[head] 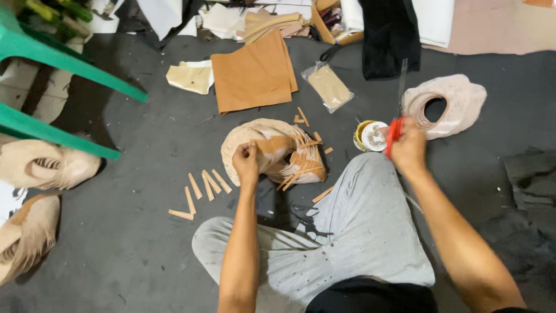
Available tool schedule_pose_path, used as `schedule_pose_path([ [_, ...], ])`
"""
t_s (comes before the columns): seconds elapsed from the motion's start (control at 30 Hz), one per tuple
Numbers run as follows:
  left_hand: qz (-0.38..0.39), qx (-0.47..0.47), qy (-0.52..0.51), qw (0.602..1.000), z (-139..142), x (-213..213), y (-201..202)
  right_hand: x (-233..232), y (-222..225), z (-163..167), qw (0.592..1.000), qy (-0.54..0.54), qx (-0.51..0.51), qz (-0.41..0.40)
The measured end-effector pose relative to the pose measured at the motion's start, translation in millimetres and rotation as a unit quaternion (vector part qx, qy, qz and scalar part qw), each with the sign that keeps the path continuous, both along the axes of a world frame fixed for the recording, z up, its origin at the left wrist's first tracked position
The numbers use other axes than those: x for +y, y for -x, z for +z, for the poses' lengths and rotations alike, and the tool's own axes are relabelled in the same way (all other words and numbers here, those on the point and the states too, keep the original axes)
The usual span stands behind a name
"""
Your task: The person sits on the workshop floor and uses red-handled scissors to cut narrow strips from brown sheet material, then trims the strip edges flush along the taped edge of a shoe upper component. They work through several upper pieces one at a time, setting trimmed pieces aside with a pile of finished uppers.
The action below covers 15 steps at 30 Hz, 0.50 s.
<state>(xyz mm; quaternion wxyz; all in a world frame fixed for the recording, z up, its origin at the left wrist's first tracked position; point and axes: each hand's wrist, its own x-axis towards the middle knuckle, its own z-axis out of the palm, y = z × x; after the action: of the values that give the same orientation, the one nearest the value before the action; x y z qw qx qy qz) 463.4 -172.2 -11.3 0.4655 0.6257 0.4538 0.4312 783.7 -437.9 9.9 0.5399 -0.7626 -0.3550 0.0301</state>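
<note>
Nearby: tan strips [202, 188], glue tin [370, 136] | left hand [246, 163] grip pinches shoe upper [272, 149] | right hand [408, 145] grip clenches red-handled tool [395, 130]

Green chair [63, 69], tan sheets [252, 76]

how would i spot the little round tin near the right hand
Start at the person's raised grey-trousered knee in the middle of the dark floor mat. Just beyond it, left of the right hand, sits the small round tin. Unlike the tan strips and pieces around, it has a yellow rim and whitish inside.
</note>
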Motion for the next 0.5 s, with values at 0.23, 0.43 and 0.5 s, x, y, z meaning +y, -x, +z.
schedule_pose_path([
  [0.23, 0.026, -0.085, -0.004, 0.996, 21, -41, 4, 97, 131, 29, 0.926, 0.054, 0.334, 0.168],
  [0.43, -0.006, -0.127, -0.023, 0.992, 39, -61, 37, 169, 184, 23, 0.880, -0.090, 0.401, 0.239],
  [0.5, -0.011, -0.119, -0.031, 0.992, 42, -61, 41, 178, 191, 19, 0.871, -0.052, 0.422, 0.247],
])
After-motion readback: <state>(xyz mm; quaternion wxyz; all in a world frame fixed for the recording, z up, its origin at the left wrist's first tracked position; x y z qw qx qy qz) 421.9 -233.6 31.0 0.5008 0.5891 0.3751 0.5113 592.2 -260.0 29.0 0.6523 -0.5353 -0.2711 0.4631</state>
